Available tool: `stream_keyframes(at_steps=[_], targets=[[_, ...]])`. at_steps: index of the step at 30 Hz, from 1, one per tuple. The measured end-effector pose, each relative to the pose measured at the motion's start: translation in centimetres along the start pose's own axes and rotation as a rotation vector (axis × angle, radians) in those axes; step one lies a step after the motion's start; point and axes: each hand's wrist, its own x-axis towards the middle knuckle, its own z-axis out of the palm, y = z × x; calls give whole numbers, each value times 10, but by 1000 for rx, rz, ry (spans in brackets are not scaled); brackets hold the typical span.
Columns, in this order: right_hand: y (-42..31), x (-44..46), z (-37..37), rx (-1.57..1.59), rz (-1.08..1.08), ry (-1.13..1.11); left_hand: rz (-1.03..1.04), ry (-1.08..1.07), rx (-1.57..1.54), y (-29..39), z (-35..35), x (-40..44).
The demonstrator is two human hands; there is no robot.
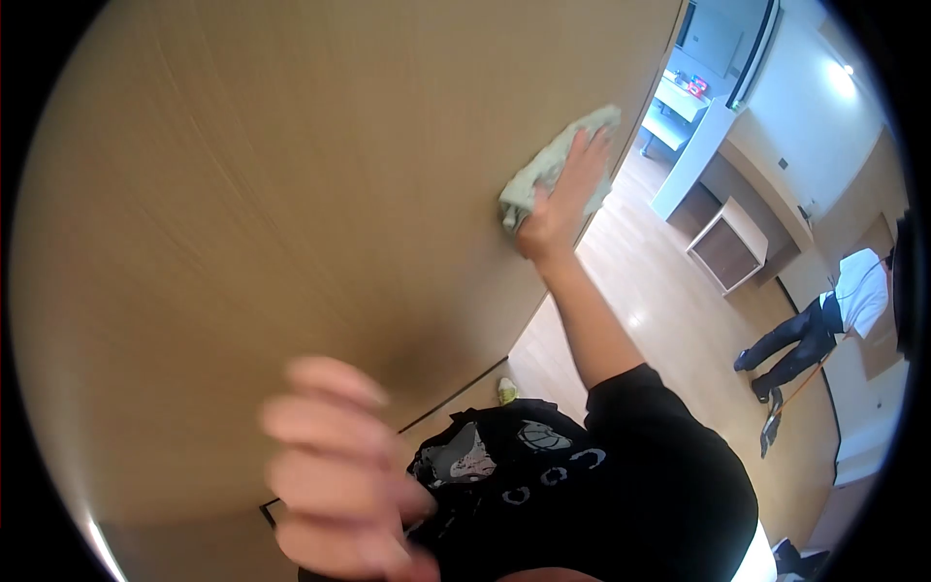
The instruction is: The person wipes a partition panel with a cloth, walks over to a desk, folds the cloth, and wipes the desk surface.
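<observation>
I seem to be inside a furnished room, perhaps an office or study; I can't tell which. A broad wood-grain panel [291,184] rises right before me, and a pale wood-look floor [635,291] runs past its edge toward a white wall [795,97]. Near that wall I see a low, box-like cabinet [729,244]. Beyond an opening, a bluish-lit space has a white surface [681,103] with small red items [696,85] on it.

A small cabinet [727,254] stands on the pale floor [669,301] near a white wall [810,126].
</observation>
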Motion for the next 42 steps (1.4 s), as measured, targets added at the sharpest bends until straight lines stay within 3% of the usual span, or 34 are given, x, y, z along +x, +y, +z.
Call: stream_keyframes(at_steps=[2, 4, 5, 7, 9, 10, 12, 15, 16, 19, 20, 24, 27, 31, 37, 39, 42], targets=[[3, 34, -4, -20, -72, 26, 146, -58, 701, -14, -48, -17], [3, 79, -10, -40, -141, 49, 7, -39, 1167, -21, -92, -39], [7, 103, -12, -50, -169, 56, 51, -5, 1191, -22, -110, -52], [68, 164, -16, -241, -722, 73, 136, 65, 1234, -20, -133, -70], [19, 210, -29, -156, -417, 148, 159, 40, 1367, -20, -131, -70], [23, 228, -31, -106, -397, 181, 169, 28, 1433, -20, -130, -71], [44, 262, -23, -10, -357, 250, 159, 36, 1423, -22, -133, -74], [38, 240, -18, -192, -282, 241, 133, 50, 1437, -24, -137, -76], [32, 220, -10, -312, -249, 203, 136, 44, 1428, -29, -139, -77], [-14, 134, 6, -96, -22, -25, 146, 21, 1430, -42, -141, -76], [-26, 100, 21, -46, -105, 110, 144, 8, 1446, -45, -142, -77], [-45, -42, 39, -4, -272, -8, 97, 27, 1448, -49, -148, -88], [5, -119, 53, 41, -457, -60, 71, 95, 1414, -60, -136, -82], [50, -109, 53, 1, -563, -137, 56, 54, 1478, -70, -142, -86], [87, 8, 26, 36, -55, 40, 57, 13, 1569, -60, -140, -87], [98, 47, 22, 4, 7, 59, 65, -4, 1607, -66, -139, -85], [109, 92, 1, -78, -85, 84, 63, -22, 1629, -47, -130, -81]])
